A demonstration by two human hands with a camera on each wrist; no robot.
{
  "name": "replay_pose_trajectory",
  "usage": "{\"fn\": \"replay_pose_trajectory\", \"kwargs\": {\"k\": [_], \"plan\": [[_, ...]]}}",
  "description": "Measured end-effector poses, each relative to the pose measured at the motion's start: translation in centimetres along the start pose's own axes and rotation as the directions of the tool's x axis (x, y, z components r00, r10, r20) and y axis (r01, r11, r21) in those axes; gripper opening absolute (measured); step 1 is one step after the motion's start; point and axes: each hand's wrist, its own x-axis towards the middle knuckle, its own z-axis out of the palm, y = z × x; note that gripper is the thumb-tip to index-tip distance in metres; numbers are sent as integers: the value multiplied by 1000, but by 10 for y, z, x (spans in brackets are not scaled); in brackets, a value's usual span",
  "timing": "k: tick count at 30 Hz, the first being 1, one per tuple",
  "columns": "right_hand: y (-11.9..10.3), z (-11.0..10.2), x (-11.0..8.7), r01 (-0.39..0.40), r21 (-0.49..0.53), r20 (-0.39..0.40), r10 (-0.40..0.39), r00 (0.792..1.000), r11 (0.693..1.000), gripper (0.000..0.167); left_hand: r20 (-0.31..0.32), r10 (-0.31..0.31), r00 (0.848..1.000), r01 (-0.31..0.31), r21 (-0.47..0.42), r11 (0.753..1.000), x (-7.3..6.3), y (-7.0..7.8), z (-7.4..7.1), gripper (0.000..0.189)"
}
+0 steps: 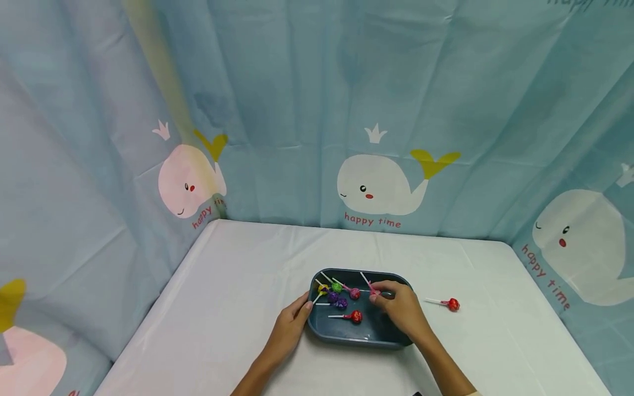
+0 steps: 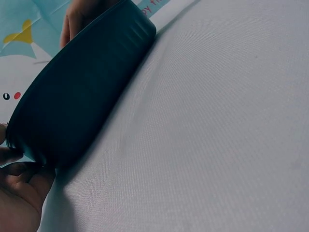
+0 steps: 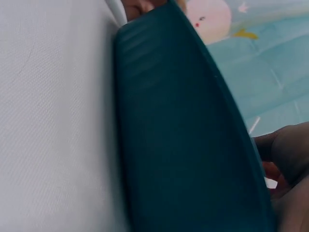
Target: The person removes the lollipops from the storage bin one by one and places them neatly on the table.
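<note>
A dark blue-green tray [image 1: 356,340] stands on the white table. At its left end my left hand [image 1: 289,324] grips the rim, the thumb at the top edge and the fingers against the outer wall [image 2: 72,96]. Over the right half of the tray, my right hand [image 1: 400,308] pinches a pink lollipop [image 1: 373,290] whose white stick points up and left. Inside lie a red lollipop [image 1: 356,317], another pink one [image 1: 354,293], a green one [image 1: 337,287], a yellow one [image 1: 323,288] and purple ones [image 1: 340,302]. The tray wall [image 3: 183,121] covers most of the right wrist view.
To the right of the tray, a red lollipop [image 1: 453,304] lies on the white tablecloth [image 1: 223,308], its stick pointing left. A blue curtain [image 1: 277,110] printed with whales hangs behind the table and along both sides. A small dark object [image 1: 417,394] shows at the bottom edge.
</note>
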Motion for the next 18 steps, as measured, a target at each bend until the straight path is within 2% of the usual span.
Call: {"fn": "replay_pose_trajectory", "kwargs": {"k": [8, 18], "plan": [[-1, -18, -10, -7, 95, 4, 6, 1000, 995, 24, 9, -7, 1000, 7, -10, 1000, 0, 3, -1, 51], [5, -35, -23, -59, 93, -49, 64, 997, 994, 37, -7, 4, 1000, -5, -31, 1000, -3, 4, 0, 51]]}}
